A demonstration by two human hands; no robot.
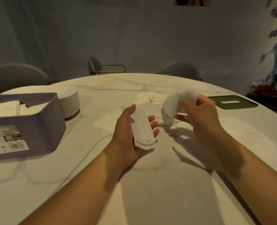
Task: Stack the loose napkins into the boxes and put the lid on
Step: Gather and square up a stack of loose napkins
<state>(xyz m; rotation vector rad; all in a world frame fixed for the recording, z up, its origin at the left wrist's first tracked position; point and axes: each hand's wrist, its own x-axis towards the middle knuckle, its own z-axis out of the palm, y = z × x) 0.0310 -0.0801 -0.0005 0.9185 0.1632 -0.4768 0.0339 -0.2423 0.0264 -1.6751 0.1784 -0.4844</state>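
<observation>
Left hand [131,132]: palm up, held over the round white marble-patterned table [150,192]. A folded white paper napkin [143,129] lies lengthwise across the palm, cupped between the thumb on its left edge and the fingers curling up on its right. Right hand [201,114]: raised just right of the left, fingers bunched, gripping a limp white paper napkin [178,101] that drapes down toward the tabletop; its outline is motion-blurred. The hands are near each other but not touching. Loose white napkins [105,122] lie flat and scattered on the table beneath and beyond both hands. Lavender plastic box [28,120]: far left, open-topped, printed label with barcode on its near wall, stacked white napkins [7,106] visible inside and sitting below the rim. Directly behind the box, touching or nearly so, stands a white round cylindrical container [69,99]. Dark green flat lid [232,102] with a pale slot in its centre lies on the table at the far right edge, well apart from the box. Grey upholstered chairs [17,75] with gold-coloured frames surround the far side.
</observation>
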